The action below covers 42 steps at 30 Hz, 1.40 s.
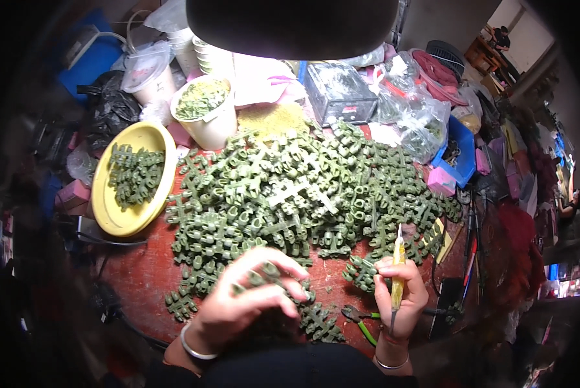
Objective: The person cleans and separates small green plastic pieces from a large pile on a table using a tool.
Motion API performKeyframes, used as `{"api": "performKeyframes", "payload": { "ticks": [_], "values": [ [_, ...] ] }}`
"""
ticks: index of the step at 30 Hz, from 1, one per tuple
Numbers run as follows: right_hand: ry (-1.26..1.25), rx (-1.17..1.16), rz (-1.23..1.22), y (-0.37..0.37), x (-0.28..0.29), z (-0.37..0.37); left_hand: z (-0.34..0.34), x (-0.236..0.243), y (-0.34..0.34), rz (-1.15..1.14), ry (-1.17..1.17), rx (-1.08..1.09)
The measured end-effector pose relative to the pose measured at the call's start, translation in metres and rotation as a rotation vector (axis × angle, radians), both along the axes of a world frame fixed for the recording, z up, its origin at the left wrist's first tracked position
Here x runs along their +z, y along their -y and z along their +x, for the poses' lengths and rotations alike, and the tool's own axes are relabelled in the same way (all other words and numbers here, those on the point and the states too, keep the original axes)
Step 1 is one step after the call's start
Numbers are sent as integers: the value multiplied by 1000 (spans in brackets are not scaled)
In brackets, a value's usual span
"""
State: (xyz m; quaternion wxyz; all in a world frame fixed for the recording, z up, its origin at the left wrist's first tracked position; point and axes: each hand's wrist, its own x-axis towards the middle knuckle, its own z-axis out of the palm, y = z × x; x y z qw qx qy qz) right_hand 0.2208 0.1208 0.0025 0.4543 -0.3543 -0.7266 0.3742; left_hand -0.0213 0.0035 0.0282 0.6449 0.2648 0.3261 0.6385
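Note:
My left hand (241,301), at the front of the red table (135,278), is curled around a small green ribbed piece (264,275); its lower part is hidden by the fingers. My right hand (408,301) grips a yellow-handled pen-like tool (398,271) upright, its thin metal tip pointing up and a dark cord leaving its lower end. A heap of green branched pieces with rounded stubs (290,187) spreads beyond both hands. One branched piece (361,273) lies just left of my right hand, and another (322,323) is below my left hand. Green-handled cutters (365,326) rest between the hands.
A yellow basin (167,184) with green pieces stands left. Behind the heap are a white bucket (209,132) of green bits, a dark box-shaped device (338,94) and plastic bags (419,126). A blue bin (461,149) and pink block (441,182) stand right. Other people appear far right.

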Motion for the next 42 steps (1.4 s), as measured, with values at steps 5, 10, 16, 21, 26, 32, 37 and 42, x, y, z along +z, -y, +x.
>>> {"api": "performKeyframes", "payload": {
  "ticks": [5, 10, 16, 21, 26, 32, 37, 42],
  "values": [
    [-86, 53, -95, 6, 0, -5, -82, 22, 14, 38, -97, 884],
    [-70, 66, -95, 15, 3, -2, -156, 35, 34, -1, -128, 831],
    [-124, 116, -148, 13, 0, -4, -88, 15, 22, -46, -1084, 1094],
    [-390, 317, -425, 13, -5, -5, 14, 9, -16, 195, -1037, 59],
    [-235, 421, -407, 16, -3, -4, 41, -33, -11, 80, -718, -192],
    [-146, 286, -198, 25, 10, -2, 40, -25, -7, -176, -201, -117],
    [-116, 423, 76, 18, 5, -9, 41, -27, -8, -123, -199, -83],
    [10, 201, 59, 19, 9, -6, 42, -26, -7, -170, -34, -78]
  ]
}}
